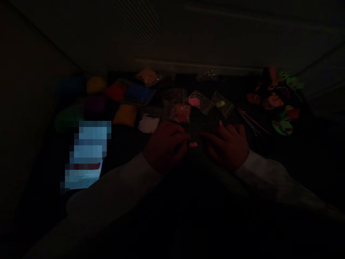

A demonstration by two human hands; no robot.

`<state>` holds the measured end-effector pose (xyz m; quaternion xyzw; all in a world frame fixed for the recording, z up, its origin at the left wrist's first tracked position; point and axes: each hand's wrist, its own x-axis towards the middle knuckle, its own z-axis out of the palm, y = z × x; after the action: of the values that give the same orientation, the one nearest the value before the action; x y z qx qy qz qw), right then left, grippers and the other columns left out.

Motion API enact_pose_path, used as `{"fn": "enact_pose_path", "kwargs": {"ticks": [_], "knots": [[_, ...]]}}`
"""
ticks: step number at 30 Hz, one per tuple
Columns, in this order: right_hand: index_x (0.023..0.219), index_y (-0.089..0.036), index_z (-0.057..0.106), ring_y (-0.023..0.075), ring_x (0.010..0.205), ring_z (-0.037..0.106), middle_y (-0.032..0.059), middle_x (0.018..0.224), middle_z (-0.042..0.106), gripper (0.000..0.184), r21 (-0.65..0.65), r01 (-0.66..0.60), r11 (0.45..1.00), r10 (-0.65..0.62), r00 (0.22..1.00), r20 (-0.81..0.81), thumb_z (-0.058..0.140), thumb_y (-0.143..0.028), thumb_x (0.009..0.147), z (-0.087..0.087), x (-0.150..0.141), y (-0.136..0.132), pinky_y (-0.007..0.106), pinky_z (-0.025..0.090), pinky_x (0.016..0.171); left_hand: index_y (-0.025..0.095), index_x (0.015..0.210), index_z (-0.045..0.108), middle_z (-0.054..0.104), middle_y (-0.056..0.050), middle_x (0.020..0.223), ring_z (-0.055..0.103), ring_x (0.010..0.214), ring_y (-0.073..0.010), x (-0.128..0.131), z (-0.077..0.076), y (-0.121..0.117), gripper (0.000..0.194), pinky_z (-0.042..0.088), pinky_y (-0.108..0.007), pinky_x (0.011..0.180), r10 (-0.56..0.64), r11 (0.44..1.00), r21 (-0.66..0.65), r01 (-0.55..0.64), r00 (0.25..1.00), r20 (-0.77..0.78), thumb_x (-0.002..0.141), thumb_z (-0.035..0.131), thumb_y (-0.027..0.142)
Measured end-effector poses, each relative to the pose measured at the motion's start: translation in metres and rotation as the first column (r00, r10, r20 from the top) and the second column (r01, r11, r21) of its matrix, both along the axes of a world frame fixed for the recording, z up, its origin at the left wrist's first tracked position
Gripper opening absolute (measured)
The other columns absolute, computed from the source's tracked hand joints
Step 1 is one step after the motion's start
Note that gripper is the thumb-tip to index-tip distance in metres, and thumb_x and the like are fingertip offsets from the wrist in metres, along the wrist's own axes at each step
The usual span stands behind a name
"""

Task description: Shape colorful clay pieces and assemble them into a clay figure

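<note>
Where the left hand [167,147] and right hand [226,145] face each other, pink discs [193,144] lie between

From my remote post, I see both half curled above the dark surface [198,127]. A pink bit [221,124] shows by the right hand's fingers; in such gloom I cannot tell whether either grips anything. Clear packets [179,112] lie beyond.

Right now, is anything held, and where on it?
Can't tell, too dark. A pink bit shows at the right hand, grip unclear; left hand, no clear hold.
</note>
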<state>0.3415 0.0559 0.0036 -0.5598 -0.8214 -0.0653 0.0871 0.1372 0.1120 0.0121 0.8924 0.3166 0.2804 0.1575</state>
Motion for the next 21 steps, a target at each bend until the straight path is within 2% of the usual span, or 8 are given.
{"fn": "enact_pose_path", "kwargs": {"ticks": [6, 12, 21], "knots": [[0.102, -0.025, 0.058, 0.0170, 0.079, 0.047, 0.0020, 0.084, 0.059, 0.026, 0.066, 0.003, 0.998, 0.007, 0.987, -0.158, 0.050, -0.031, 0.078, 0.002, 0.004, 0.001, 0.035, 0.026, 0.075, 0.014, 0.083, 0.064, 0.059, -0.006, 0.080, 0.050, 0.080, -0.0182, -0.002, -0.001, 0.000, 0.017, 0.041, -0.036, 0.072, 0.001, 1.000, -0.009, -0.001, 1.000, 0.009, 0.075, 0.049, 0.017], [0.085, -0.022, 0.062, 0.0139, 0.078, 0.053, 0.0004, 0.074, 0.060, 0.014, 0.041, 0.080, 0.996, -0.056, 0.910, -0.410, 0.054, -0.029, 0.077, 0.008, 0.007, 0.006, 0.032, 0.032, 0.076, 0.013, 0.083, 0.064, 0.059, -0.006, 0.080, 0.049, 0.081, -0.0176, -0.001, -0.002, 0.000, 0.017, 0.041, -0.034, 0.073, -0.003, 1.000, 0.012, 0.003, 1.000, 0.019, 0.075, 0.049, 0.017], [0.081, -0.021, 0.063, 0.0139, 0.077, 0.054, 0.0000, 0.074, 0.061, 0.012, 0.070, 0.068, 0.995, -0.031, 0.899, -0.437, 0.053, -0.027, 0.077, 0.017, 0.001, 0.003, 0.033, 0.035, 0.075, 0.015, 0.082, 0.064, 0.059, -0.006, 0.080, 0.050, 0.080, -0.0175, -0.001, 0.001, 0.000, 0.017, 0.041, -0.035, 0.073, 0.002, 1.000, 0.023, -0.002, 1.000, 0.015, 0.076, 0.048, 0.018]]}}
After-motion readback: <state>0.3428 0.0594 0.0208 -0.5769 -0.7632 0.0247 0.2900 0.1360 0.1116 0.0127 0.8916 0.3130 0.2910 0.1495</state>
